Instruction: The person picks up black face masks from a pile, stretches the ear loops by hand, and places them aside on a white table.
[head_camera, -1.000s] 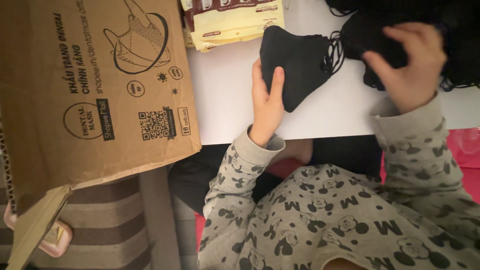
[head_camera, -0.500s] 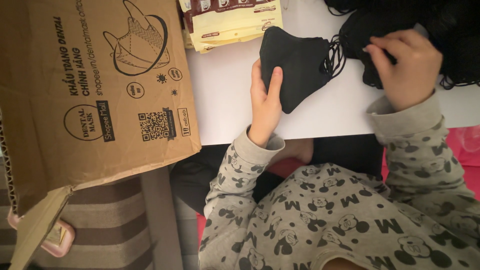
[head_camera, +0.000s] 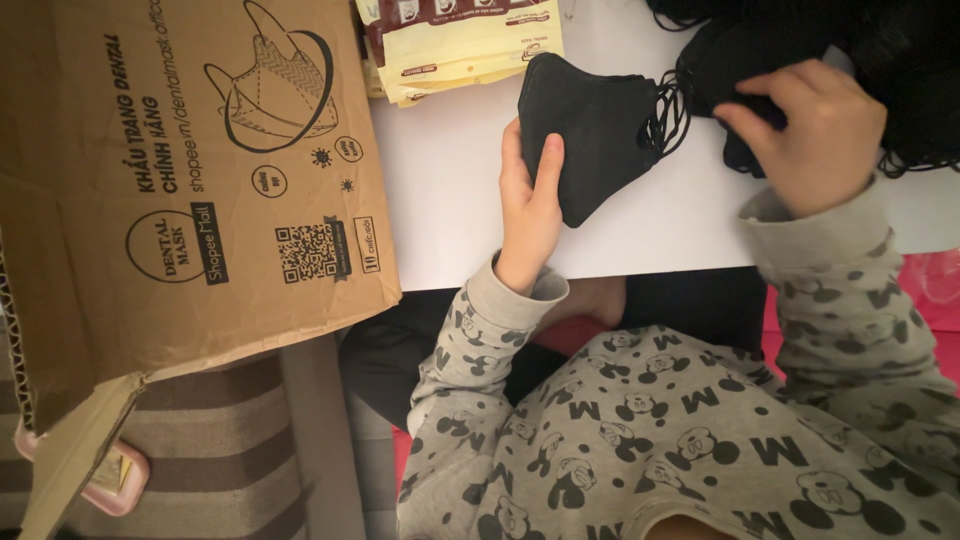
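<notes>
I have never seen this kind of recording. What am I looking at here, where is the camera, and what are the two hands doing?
There is no machine here. The camera is worn on a person's head and looks straight down, so the grey patterned sleeves are that person's own arms. They work at a white table. The left hand holds a folded black fabric face mask by its edge, flat on the table. The right hand rests on a heap of more black masks with thin ear loops. A large brown cardboard box stands at the picture's left. Cream-coloured flat packets with dark red bands lie at the table's far edge.
</notes>
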